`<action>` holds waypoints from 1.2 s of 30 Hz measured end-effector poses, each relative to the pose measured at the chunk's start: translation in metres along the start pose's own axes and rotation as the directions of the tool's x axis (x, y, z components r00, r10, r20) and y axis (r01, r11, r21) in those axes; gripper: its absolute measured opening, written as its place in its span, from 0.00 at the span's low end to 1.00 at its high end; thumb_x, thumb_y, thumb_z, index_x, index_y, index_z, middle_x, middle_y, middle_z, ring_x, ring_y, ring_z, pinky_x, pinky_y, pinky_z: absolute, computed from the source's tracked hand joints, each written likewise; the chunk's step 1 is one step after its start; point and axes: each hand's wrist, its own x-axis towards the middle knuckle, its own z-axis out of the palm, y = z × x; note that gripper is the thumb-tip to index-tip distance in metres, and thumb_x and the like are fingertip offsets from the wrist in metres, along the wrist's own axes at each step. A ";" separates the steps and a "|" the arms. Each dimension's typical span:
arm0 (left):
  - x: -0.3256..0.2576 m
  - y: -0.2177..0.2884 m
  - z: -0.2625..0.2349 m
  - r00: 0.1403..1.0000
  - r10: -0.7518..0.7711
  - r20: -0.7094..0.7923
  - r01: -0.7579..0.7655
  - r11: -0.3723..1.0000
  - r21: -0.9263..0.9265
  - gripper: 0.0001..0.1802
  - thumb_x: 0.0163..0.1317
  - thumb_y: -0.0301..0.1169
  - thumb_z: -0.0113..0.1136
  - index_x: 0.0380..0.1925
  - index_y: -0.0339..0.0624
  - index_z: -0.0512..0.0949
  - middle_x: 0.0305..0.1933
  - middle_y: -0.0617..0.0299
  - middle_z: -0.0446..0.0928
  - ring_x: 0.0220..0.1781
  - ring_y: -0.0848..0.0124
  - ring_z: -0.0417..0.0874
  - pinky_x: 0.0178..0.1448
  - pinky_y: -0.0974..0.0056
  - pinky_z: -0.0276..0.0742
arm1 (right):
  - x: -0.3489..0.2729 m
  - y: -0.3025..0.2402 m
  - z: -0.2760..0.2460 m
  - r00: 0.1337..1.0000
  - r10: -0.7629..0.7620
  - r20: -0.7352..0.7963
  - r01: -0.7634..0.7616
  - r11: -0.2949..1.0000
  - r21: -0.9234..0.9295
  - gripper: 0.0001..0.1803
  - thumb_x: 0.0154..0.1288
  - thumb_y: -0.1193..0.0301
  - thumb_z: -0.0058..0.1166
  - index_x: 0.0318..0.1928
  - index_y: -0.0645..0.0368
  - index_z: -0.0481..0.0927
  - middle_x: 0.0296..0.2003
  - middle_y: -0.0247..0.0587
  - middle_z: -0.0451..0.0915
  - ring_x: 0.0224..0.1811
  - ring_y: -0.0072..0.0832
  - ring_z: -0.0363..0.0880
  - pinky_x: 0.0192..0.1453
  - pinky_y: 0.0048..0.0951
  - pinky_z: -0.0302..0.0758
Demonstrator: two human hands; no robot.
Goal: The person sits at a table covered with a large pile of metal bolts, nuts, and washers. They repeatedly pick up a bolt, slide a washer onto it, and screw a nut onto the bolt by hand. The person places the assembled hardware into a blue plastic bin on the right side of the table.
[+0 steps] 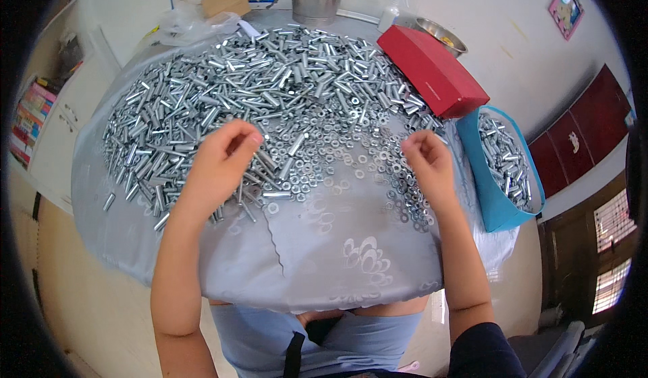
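My left hand [223, 158] hovers at the front of a wide heap of silvery metal sleeves [270, 74], thumb and fingers drawn together. Whatever lies between those fingertips, if anything, is too small to name. Over to the right, my right hand [430, 165] is also closed in a pinch, above a spread of metal washers and nuts [405, 192]; its fingertips hide what they grip, if anything. More small washers [317, 158] lie scattered between the two hands, and a loose washer [273, 208] rests near the front of the heap.
A blue fabric bin [503, 219] full of metal fasteners stands right of my right hand. Behind it lies a red box [435, 71] beside a steel bowl [442, 34]. A steel pail [317, 0], a white bottle [389, 15] and a plastic bag [192, 27] line the table's back.
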 end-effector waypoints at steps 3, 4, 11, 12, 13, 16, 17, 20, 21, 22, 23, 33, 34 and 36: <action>-0.005 0.003 -0.003 0.989 0.023 0.149 -0.045 0.989 0.143 0.04 0.57 0.25 0.54 0.31 0.38 0.75 0.26 0.70 0.72 0.28 0.81 0.68 0.32 0.74 0.64 | -0.010 -0.007 0.024 0.962 -0.182 0.202 0.235 0.930 -0.281 0.06 0.58 0.73 0.54 0.33 0.62 0.75 0.21 0.32 0.73 0.26 0.17 0.70 0.29 0.18 0.65; -0.006 0.003 -0.003 0.983 0.010 0.181 -0.038 0.988 0.151 0.04 0.53 0.22 0.56 0.30 0.38 0.76 0.29 0.65 0.74 0.30 0.77 0.71 0.34 0.71 0.67 | -0.014 -0.013 0.030 0.956 -0.142 0.256 0.216 0.932 -0.290 0.06 0.55 0.74 0.55 0.33 0.62 0.76 0.25 0.37 0.76 0.29 0.24 0.74 0.32 0.23 0.69; -0.010 0.004 -0.013 0.962 0.062 0.265 -0.144 0.943 0.301 0.07 0.47 0.20 0.57 0.29 0.40 0.76 0.32 0.58 0.74 0.40 0.63 0.73 0.44 0.63 0.70 | -0.027 -0.048 0.068 0.709 -0.452 0.542 0.693 0.588 -0.416 0.08 0.49 0.76 0.57 0.33 0.60 0.76 0.31 0.42 0.77 0.35 0.38 0.75 0.38 0.34 0.72; -0.009 0.003 -0.015 0.950 0.024 0.312 -0.134 0.933 0.334 0.08 0.45 0.20 0.58 0.29 0.41 0.77 0.32 0.57 0.75 0.40 0.61 0.74 0.44 0.63 0.70 | -0.028 -0.051 0.074 0.696 -0.469 0.544 0.706 0.585 -0.400 0.09 0.49 0.75 0.58 0.33 0.60 0.76 0.31 0.42 0.77 0.35 0.38 0.74 0.38 0.34 0.72; -0.010 0.001 -0.016 0.946 0.043 0.321 -0.159 0.925 0.345 0.08 0.45 0.20 0.58 0.28 0.41 0.77 0.32 0.57 0.75 0.41 0.61 0.74 0.43 0.62 0.70 | -0.028 -0.056 0.079 0.687 -0.485 0.541 0.716 0.580 -0.388 0.10 0.48 0.75 0.58 0.34 0.60 0.76 0.31 0.42 0.77 0.35 0.38 0.74 0.38 0.34 0.72; -0.012 -0.003 -0.016 0.931 0.091 0.352 -0.243 0.876 0.417 0.09 0.44 0.21 0.58 0.28 0.42 0.76 0.32 0.57 0.76 0.40 0.60 0.76 0.45 0.60 0.69 | -0.032 -0.064 0.096 0.665 -0.489 0.564 0.725 0.603 -0.333 0.12 0.48 0.74 0.59 0.35 0.60 0.76 0.31 0.42 0.77 0.35 0.38 0.74 0.38 0.34 0.72; -0.012 -0.003 -0.015 0.924 0.110 0.366 -0.272 0.861 0.429 0.09 0.44 0.22 0.58 0.29 0.42 0.76 0.32 0.58 0.76 0.41 0.60 0.75 0.47 0.60 0.68 | -0.034 -0.064 0.101 0.660 -0.482 0.576 0.723 0.615 -0.314 0.12 0.48 0.74 0.59 0.36 0.59 0.76 0.31 0.42 0.77 0.36 0.37 0.74 0.38 0.34 0.72; -0.012 -0.005 -0.011 0.905 0.157 0.396 -0.347 0.811 0.471 0.10 0.44 0.23 0.58 0.31 0.43 0.76 0.34 0.60 0.76 0.43 0.61 0.74 0.51 0.60 0.64 | -0.043 -0.054 0.113 0.676 -0.483 0.556 0.722 0.583 -0.372 0.14 0.47 0.71 0.60 0.38 0.57 0.77 0.33 0.38 0.75 0.36 0.35 0.73 0.38 0.33 0.71; -0.013 -0.006 -0.009 0.901 0.173 0.397 -0.367 0.792 0.488 0.11 0.45 0.23 0.58 0.31 0.44 0.76 0.35 0.61 0.76 0.44 0.61 0.74 0.52 0.60 0.63 | -0.045 -0.051 0.116 0.680 -0.496 0.540 0.725 0.561 -0.400 0.14 0.48 0.71 0.60 0.38 0.57 0.77 0.33 0.37 0.74 0.36 0.35 0.72 0.38 0.33 0.71; -0.014 -0.007 -0.008 0.897 0.190 0.398 -0.388 0.771 0.505 0.11 0.45 0.23 0.57 0.32 0.44 0.75 0.35 0.62 0.76 0.45 0.62 0.73 0.53 0.60 0.62 | -0.045 -0.048 0.118 0.685 -0.492 0.537 0.723 0.545 -0.424 0.14 0.48 0.71 0.60 0.38 0.57 0.77 0.33 0.36 0.73 0.36 0.34 0.72 0.38 0.33 0.71; -0.015 -0.008 -0.007 0.897 0.183 0.401 -0.385 0.769 0.510 0.11 0.45 0.23 0.57 0.32 0.44 0.75 0.36 0.62 0.75 0.46 0.62 0.73 0.53 0.60 0.62 | -0.046 -0.045 0.119 0.690 -0.488 0.534 0.721 0.528 -0.449 0.13 0.48 0.71 0.60 0.37 0.56 0.77 0.33 0.35 0.72 0.36 0.34 0.71 0.38 0.33 0.71; -0.017 -0.008 -0.007 0.882 0.198 0.427 -0.416 0.753 0.510 0.09 0.47 0.21 0.55 0.30 0.44 0.75 0.35 0.62 0.73 0.45 0.63 0.71 0.53 0.61 0.60 | -0.041 -0.039 0.108 0.801 -0.423 0.423 0.575 0.740 -0.349 0.11 0.47 0.73 0.61 0.34 0.58 0.77 0.31 0.38 0.74 0.34 0.35 0.73 0.36 0.31 0.71; -0.016 -0.008 -0.008 0.877 0.211 0.432 -0.426 0.757 0.495 0.08 0.47 0.21 0.55 0.29 0.44 0.75 0.35 0.62 0.73 0.44 0.63 0.72 0.53 0.61 0.59 | -0.041 -0.041 0.104 0.837 -0.362 0.410 0.508 0.792 -0.339 0.11 0.48 0.73 0.61 0.34 0.59 0.77 0.31 0.39 0.74 0.33 0.33 0.74 0.35 0.30 0.71; -0.013 0.000 -0.009 0.885 0.185 0.427 -0.382 0.812 0.441 0.07 0.49 0.22 0.55 0.30 0.42 0.76 0.35 0.61 0.74 0.42 0.64 0.73 0.51 0.62 0.62 | -0.041 -0.044 0.096 0.893 -0.230 0.388 0.362 0.878 -0.313 0.10 0.50 0.74 0.60 0.35 0.60 0.77 0.31 0.40 0.76 0.31 0.30 0.76 0.32 0.27 0.72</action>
